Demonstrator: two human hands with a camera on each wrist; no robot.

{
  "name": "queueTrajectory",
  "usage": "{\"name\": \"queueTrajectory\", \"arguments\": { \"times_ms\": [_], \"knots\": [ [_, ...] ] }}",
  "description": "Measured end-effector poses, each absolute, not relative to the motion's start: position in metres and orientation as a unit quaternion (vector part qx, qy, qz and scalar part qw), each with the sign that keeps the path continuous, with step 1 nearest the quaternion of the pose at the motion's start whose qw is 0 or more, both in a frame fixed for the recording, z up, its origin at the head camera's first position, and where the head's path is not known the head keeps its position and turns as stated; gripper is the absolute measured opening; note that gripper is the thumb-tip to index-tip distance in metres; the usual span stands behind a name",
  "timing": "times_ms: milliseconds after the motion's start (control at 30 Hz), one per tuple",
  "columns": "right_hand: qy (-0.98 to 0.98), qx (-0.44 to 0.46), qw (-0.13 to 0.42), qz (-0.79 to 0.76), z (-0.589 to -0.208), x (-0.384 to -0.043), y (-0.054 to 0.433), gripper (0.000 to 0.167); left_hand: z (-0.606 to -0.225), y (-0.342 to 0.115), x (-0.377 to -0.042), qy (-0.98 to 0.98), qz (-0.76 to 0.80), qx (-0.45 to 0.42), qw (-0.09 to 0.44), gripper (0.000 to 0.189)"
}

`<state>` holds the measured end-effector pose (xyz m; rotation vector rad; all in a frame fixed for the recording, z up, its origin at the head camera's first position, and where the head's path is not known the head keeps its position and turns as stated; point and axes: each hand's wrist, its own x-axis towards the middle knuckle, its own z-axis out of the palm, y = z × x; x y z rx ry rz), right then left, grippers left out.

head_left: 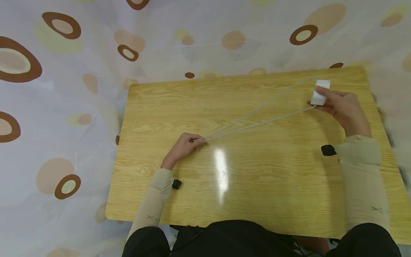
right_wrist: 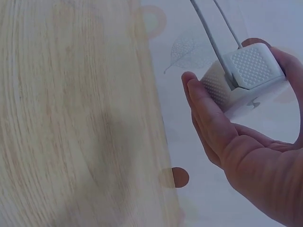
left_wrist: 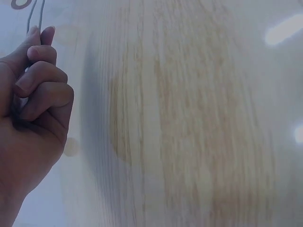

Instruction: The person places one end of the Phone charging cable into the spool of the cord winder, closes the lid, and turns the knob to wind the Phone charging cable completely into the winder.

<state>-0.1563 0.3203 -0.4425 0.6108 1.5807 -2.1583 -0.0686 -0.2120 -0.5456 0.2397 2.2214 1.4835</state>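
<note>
At the table's right end my right hand [head_left: 350, 109] holds a small white plastic block [head_left: 320, 97] between thumb and fingers, above the wood. Dimpled texture covers parts of the block [right_wrist: 255, 65] in the right wrist view. Two strands of thin white cord [head_left: 273, 120] run from the block across to my left hand [head_left: 187, 144]. There the thumb and forefinger pinch the strands together, left of the table's middle. Curled fingers of the left hand [left_wrist: 45, 101] hide part of the cord [left_wrist: 40, 19] in the left wrist view. The strands look fairly straight between the hands.
The wooden table [head_left: 257, 185] spans the space between both arms, with a bright light reflection near its middle. Patterned cloth [head_left: 208, 21] hangs behind the table and at its left. A small black piece [head_left: 328, 150] sits beside the right cuff, another black piece [head_left: 176, 184] by the left cuff.
</note>
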Motion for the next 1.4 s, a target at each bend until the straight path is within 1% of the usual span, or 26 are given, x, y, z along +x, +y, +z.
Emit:
{"name": "queueTrajectory", "arguments": {
  "times_ms": [233,433,500,600,767,933,1067,1167,1267,1400],
  "knots": [
    [0.578,0.202,0.218,-0.760,-0.447,-0.152,0.324,0.013,-0.542,-0.227,-0.067,0.793,0.562,0.060,0.229,0.033],
    [0.573,0.201,0.229,-0.761,-0.453,-0.149,0.326,0.015,-0.539,-0.233,-0.070,0.744,0.614,0.032,0.262,0.041],
    [0.572,0.202,0.235,-0.759,-0.456,-0.147,0.327,0.016,-0.539,-0.234,-0.071,0.727,0.634,0.019,0.264,0.042],
    [0.589,0.201,0.245,-0.744,-0.460,-0.145,0.328,0.015,-0.540,-0.237,-0.072,0.712,0.658,0.000,0.246,0.041],
    [0.622,0.198,0.264,-0.710,-0.466,-0.141,0.328,0.007,-0.542,-0.241,-0.075,0.700,0.683,-0.033,0.208,0.034],
    [0.651,0.190,0.283,-0.678,-0.470,-0.139,0.329,0.008,-0.542,-0.245,-0.077,0.689,0.696,-0.056,0.196,0.034],
    [0.661,0.185,0.286,-0.669,-0.471,-0.136,0.330,0.007,-0.540,-0.247,-0.079,0.677,0.703,-0.061,0.212,0.045],
    [0.667,0.182,0.287,-0.663,-0.472,-0.135,0.331,0.008,-0.539,-0.249,-0.080,0.666,0.707,-0.061,0.230,0.048],
    [0.670,0.184,0.289,-0.659,-0.473,-0.135,0.331,0.008,-0.538,-0.250,-0.080,0.655,0.714,-0.057,0.241,0.045],
    [0.666,0.186,0.289,-0.662,-0.474,-0.134,0.332,0.007,-0.537,-0.251,-0.080,0.649,0.718,-0.056,0.246,0.037]
  ]
}}
